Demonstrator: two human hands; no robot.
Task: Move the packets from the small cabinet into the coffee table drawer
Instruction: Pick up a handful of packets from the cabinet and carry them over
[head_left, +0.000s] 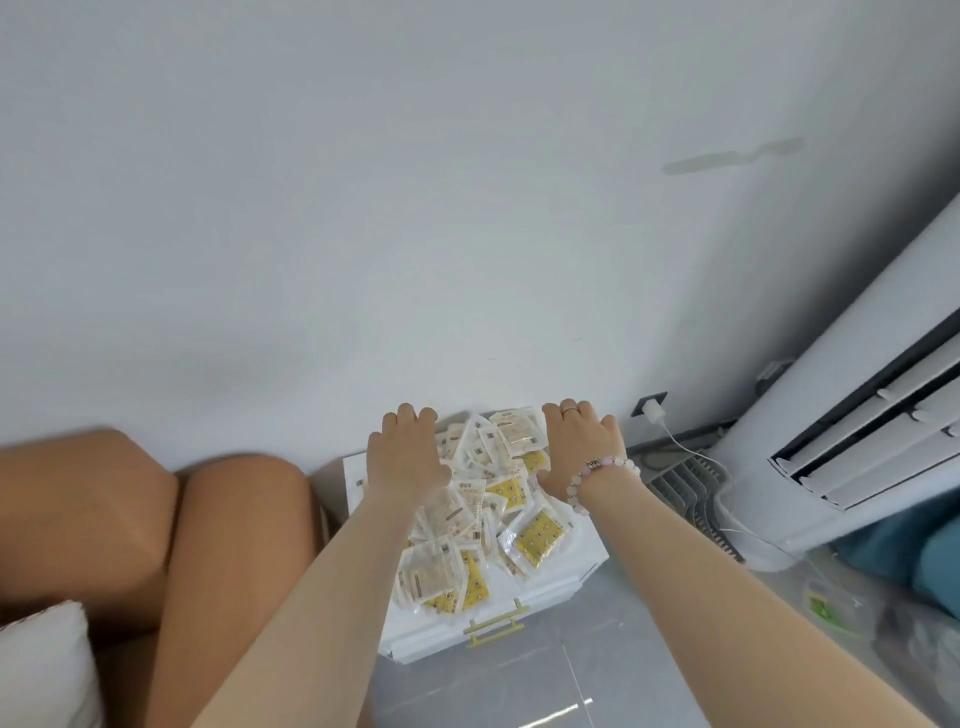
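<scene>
A heap of clear packets, some with yellow filling and some pale, lies on top of the small white cabinet against the wall. My left hand reaches over the far left side of the heap, fingers bent down behind it. My right hand, with a ring and a bead bracelet, reaches over the far right side the same way. Both palms face the packets. The fingertips are hidden behind the heap, so I cannot see whether they grip any packet. No coffee table shows.
A tan sofa with a white cushion stands left of the cabinet. A white standing air conditioner is at the right, with a wall plug and cable beside it. Grey floor tiles lie in front.
</scene>
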